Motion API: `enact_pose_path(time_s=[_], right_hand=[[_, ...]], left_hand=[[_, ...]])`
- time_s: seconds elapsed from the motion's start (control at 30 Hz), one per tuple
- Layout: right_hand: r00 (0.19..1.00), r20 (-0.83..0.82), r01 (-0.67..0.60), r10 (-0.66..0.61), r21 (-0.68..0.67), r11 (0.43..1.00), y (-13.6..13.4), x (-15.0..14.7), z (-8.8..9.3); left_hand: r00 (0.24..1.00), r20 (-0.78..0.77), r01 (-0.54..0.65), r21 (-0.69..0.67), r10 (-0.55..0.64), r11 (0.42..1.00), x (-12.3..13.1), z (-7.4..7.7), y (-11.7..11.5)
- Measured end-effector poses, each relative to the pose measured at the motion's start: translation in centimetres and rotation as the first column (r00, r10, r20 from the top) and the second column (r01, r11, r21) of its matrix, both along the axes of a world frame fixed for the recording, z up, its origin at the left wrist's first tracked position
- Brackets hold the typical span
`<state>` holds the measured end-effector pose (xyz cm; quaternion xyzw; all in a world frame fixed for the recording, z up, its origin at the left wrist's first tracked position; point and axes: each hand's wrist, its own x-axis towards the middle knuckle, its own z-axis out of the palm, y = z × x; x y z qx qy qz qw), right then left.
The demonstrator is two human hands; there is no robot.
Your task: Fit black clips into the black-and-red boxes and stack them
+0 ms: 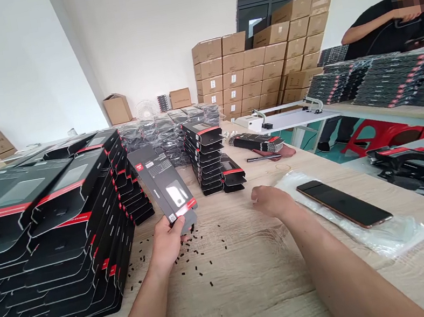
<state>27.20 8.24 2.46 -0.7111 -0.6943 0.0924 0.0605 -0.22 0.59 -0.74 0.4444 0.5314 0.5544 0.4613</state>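
My left hand (169,242) grips the lower end of a flat black packaging box (155,176) with a red band and a small window, thumb on its face. The box is tilted up above the table. To its right, my right hand (271,201) is low over the tabletop, fingers curled in; whatever may be inside them is hidden. Just beyond that hand stands a stack of open-ended black boxes (205,154). Small black pieces (195,251) lie scattered under and around my left hand.
Tall piles of black boxes (78,236) fill the left side. A phone (343,202) rests on clear plastic bags (403,234) at right. Behind are a pen (263,158), flat boxes (256,142) and wrapped bundles (138,136). A person (378,28) stands at another table, far right.
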Motion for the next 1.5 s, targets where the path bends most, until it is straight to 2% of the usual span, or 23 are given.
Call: enact_pose_path(time_s=[0.07,0.1,0.13,0.2,0.23,0.27,0.33,0.4,0.43,0.47,0.5,0.53,0.63,0.7,0.73,0.83,1.0,1.13,1.23,1.37,1.43,1.5], right_hand=[[0.987,-0.162,-0.014,0.024,0.062,0.998,-0.4,-0.5,0.6],[0.943,-0.315,-0.076,0.104,0.098,0.992,-0.8,-1.3,0.8],[0.848,-0.486,-0.167,0.214,0.139,0.976,-1.4,-2.3,1.0],[0.543,-0.739,-0.368,0.399,0.217,0.904,-2.6,-4.6,1.4],[0.410,-0.803,-0.439,0.432,0.241,0.865,-3.2,-5.5,1.6],[0.323,-0.843,-0.468,0.430,0.253,0.847,-3.5,-6.1,1.7],[0.251,-0.887,-0.386,0.389,0.276,0.880,-3.7,-6.3,2.0],[0.231,-0.903,-0.155,0.361,0.333,0.930,-3.1,-5.6,2.1],[0.238,-0.899,-0.018,0.368,0.374,0.927,-2.7,-5.0,2.1],[0.268,-0.884,0.100,0.384,0.422,0.901,-2.3,-4.5,1.9],[0.320,-0.858,0.186,0.402,0.473,0.861,-2.0,-4.2,1.7],[0.389,-0.822,0.236,0.415,0.524,0.818,-1.7,-3.9,1.4],[0.576,-0.695,0.209,0.430,0.634,0.744,-1.5,-3.8,0.4],[0.634,-0.627,0.152,0.454,0.676,0.721,-1.7,-4.0,0.0],[0.652,-0.598,0.132,0.467,0.696,0.706,-1.8,-4.0,-0.1],[0.684,-0.531,0.095,0.500,0.745,0.661,-2.1,-3.9,0.1],[0.694,-0.480,0.065,0.537,0.784,0.617,-2.1,-3.6,0.3],[0.708,-0.453,0.041,0.542,0.793,0.608,-1.9,-3.6,0.0],[0.716,-0.456,0.032,0.528,0.777,0.628,-1.9,-3.7,-0.4],[0.758,-0.456,0.028,0.466,0.737,0.675,-1.8,-3.8,-0.6],[0.792,-0.433,0.008,0.431,0.713,0.701,-1.9,-3.7,-0.4],[0.828,-0.396,-0.028,0.397,0.679,0.734,-2.0,-3.6,0.1]], left_hand=[[0.999,0.002,0.046,-0.008,-0.046,0.999,0.6,0.0,-0.3],[0.996,0.000,0.089,-0.010,-0.089,0.996,1.0,0.0,-0.6],[0.990,-0.005,0.144,-0.011,-0.144,0.990,1.5,0.1,-0.8],[0.960,-0.019,0.279,-0.013,-0.280,0.960,2.3,0.3,-1.4],[0.939,-0.028,0.342,-0.008,-0.342,0.940,2.4,0.5,-1.5],[0.926,-0.040,0.377,0.004,-0.376,0.926,2.4,0.7,-1.6],[0.938,-0.092,0.340,0.048,-0.335,0.939,1.7,1.1,-1.5],[0.972,-0.202,0.144,0.099,-0.121,0.985,0.3,1.2,-1.2],[0.955,-0.298,0.034,0.117,0.003,0.993,-0.4,1.1,-0.9],[0.907,-0.417,-0.016,0.116,0.063,0.993,-1.1,0.9,-0.6],[0.838,-0.540,-0.025,0.110,0.081,0.994,-1.6,0.6,-0.3],[0.759,-0.649,0.008,0.086,0.050,0.996,-1.9,0.2,0.0],[0.536,-0.839,0.090,-0.055,-0.095,0.994,-1.8,-0.8,1.6],[0.438,-0.880,0.140,-0.134,-0.183,0.981,-1.2,-1.1,3.1],[0.414,-0.882,0.161,-0.171,-0.224,0.972,-0.9,-1.2,3.9],[0.425,-0.871,0.200,-0.177,-0.248,0.964,-0.5,-1.1,6.7],[0.476,-0.858,0.205,-0.106,-0.193,0.973,-0.1,-1.3,10.7],[0.586,-0.803,0.165,-0.014,-0.110,0.986,0.6,-1.7,12.8],[0.692,-0.722,0.062,0.057,-0.002,0.996,0.9,-1.2,13.6],[0.800,-0.561,-0.133,0.180,0.213,0.975,1.2,1.2,12.8],[0.824,-0.482,-0.194,0.253,0.297,0.948,1.5,2.9,10.9],[0.844,-0.418,-0.209,0.321,0.336,0.924,1.8,4.5,7.4]])
